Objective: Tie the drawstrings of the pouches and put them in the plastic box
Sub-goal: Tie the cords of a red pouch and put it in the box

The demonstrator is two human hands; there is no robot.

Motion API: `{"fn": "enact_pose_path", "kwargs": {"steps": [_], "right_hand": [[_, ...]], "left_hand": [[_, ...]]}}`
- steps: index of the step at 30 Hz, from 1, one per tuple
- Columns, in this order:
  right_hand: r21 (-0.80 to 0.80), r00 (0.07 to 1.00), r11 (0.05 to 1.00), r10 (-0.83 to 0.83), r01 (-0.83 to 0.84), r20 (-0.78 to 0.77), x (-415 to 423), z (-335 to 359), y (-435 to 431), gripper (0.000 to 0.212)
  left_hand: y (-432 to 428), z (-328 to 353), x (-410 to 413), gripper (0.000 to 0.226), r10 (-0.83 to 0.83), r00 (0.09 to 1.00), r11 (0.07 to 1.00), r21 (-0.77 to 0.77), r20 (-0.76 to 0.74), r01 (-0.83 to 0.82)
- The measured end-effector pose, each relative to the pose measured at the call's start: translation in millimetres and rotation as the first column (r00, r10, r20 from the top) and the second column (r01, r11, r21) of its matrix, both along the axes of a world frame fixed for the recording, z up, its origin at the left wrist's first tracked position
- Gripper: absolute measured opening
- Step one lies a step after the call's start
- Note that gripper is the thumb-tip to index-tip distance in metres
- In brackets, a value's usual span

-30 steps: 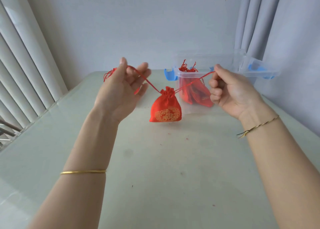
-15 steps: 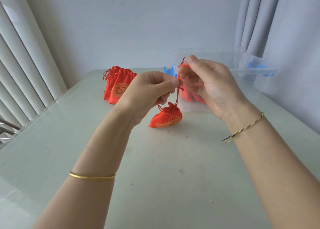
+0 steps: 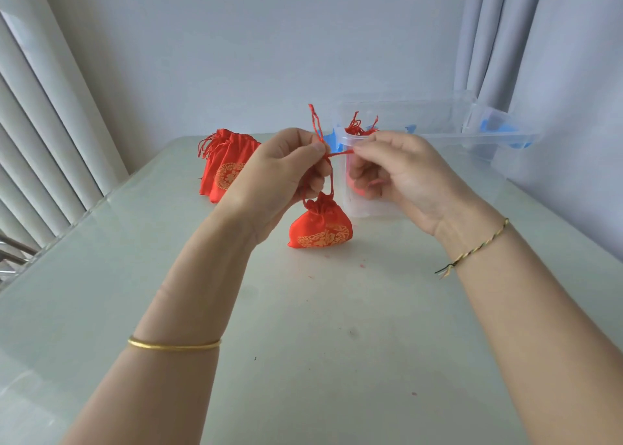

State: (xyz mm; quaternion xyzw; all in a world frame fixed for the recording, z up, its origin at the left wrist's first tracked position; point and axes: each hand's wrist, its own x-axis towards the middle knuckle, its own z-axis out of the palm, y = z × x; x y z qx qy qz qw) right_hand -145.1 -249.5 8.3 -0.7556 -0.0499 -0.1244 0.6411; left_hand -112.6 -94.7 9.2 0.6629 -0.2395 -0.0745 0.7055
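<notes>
A small red pouch [image 3: 320,229] with gold print rests on the table, its mouth cinched shut. Its red drawstrings [image 3: 332,168] rise from it to both hands. My left hand [image 3: 283,171] pinches the strings where they cross, with one end sticking up above the thumb. My right hand [image 3: 391,168] pinches the other end and holds it out sideways. Behind my right hand stands the clear plastic box [image 3: 438,138] with red pouches [image 3: 360,129] inside. A pile of red pouches [image 3: 226,165] lies at the back left of the table.
The pale glass-topped table [image 3: 303,343] ends at the left near vertical blinds [image 3: 43,124]. A grey curtain [image 3: 539,57] hangs at the right behind the box. The box's clear lid with blue clips [image 3: 499,127] lies at its far right.
My hands, spread wide with the strings taut a second ago, have come together above the pouch. The pouch has dropped onto the table and the strings now cross at my left fingertips.
</notes>
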Motion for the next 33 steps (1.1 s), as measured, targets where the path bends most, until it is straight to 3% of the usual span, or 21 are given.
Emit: {"fn": "enact_pose_path", "kwargs": {"steps": [2, 5, 9, 11, 15, 19, 26, 33], "right_hand": [[0.0, 0.998, 0.998, 0.069, -0.069, 0.009, -3.0, 4.1, -7.7, 0.027], [-0.155, 0.976, 0.965, 0.198, -0.21, -0.087, -7.8, 4.0, -9.1, 0.026], [-0.264, 0.962, 0.937, 0.178, -0.23, -0.208, -8.9, 0.4, -5.1, 0.028], [-0.271, 0.971, 0.944, 0.134, -0.186, -0.199, -8.2, 0.1, -5.8, 0.031], [-0.086, 0.999, 0.996, -0.035, 0.035, 0.008, 3.0, -4.2, -5.2, 0.032], [0.012, 0.998, 0.998, 0.067, -0.067, -0.004, 8.4, -13.9, 6.5, 0.026], [0.128, 0.982, 0.98, 0.166, -0.154, -0.088, 10.3, -17.6, 7.5, 0.022], [0.177, 0.966, 0.959, 0.241, -0.223, -0.088, 10.3, -21.2, 7.6, 0.027]], "left_hand": [[1.1, 0.4, 0.8, 0.02, 0.014, 1.0, 0.999, -0.038, -0.02, -0.015], [0.3, 0.7, 0.5, 0.021, 0.003, 0.999, 0.996, -0.091, -0.047, -0.007], [-0.5, 0.6, -0.9, 0.021, -0.012, 0.999, 0.997, -0.075, -0.04, 0.009], [0.3, 1.2, -0.8, 0.021, -0.016, 1.0, 0.999, -0.041, -0.019, 0.015], [0.9, 3.6, -3.1, 0.019, -0.051, 0.998, 0.998, 0.036, 0.026, 0.05], [1.4, 2.1, -4.1, 0.024, -0.056, 0.983, 0.993, 0.112, 0.173, 0.037], [-2.2, -6.0, 1.2, 0.032, 0.141, 0.829, 0.936, 0.199, 0.541, -0.289], [-4.1, -8.7, 1.2, 0.029, 0.231, 0.765, 0.924, 0.111, 0.601, -0.367]]}}
